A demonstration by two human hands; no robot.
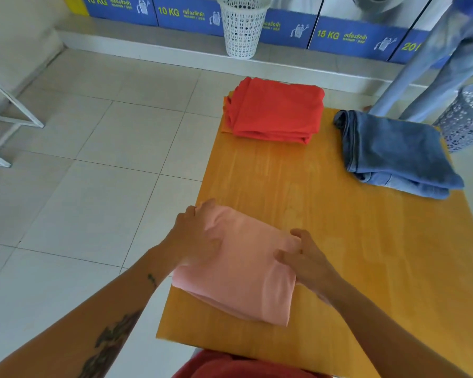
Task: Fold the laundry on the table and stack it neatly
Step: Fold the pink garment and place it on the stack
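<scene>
A folded pink garment (243,271) lies at the near left corner of the orange wooden table (339,227). My left hand (194,236) grips its far left edge, fingers curled over the cloth. My right hand (303,260) holds its right edge, fingers on top and the thumb side hidden under the fabric. A folded red garment (276,110) sits at the far left corner of the table. Folded blue jeans (393,151) lie at the far right edge.
A white laundry basket (242,25) stands on a ledge before blue-fronted washing machines (339,36). A grey perforated basket (467,118) and a person's pale blue trouser legs (434,69) are beyond the table's far right. A white metal frame (8,115) stands on the tiled floor at left.
</scene>
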